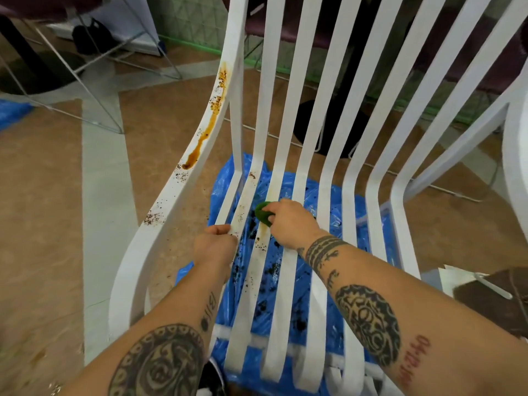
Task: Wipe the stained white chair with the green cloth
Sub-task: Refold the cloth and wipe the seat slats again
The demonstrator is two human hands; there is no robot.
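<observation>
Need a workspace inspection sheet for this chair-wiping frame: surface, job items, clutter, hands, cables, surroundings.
surface: white chair, slatted seat, brown specks on left slats.
job's things: orange-brown stain runs down the left armrest; green cloth pressed on a slat.
clutter: dark crumbs on the blue plastic sheet under the seat.
grippers: left hand grips a slat; right hand holds the cloth.
cables: nothing seen.
surroundings: tan floor, wire-legged furniture behind.

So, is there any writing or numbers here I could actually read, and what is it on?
Red tattoo lettering, right forearm: skewed, not readable.
Dark tattoo marks, left forearm: maybe numerals, too blurred.
White chair, green cloth: no text visible.
</observation>
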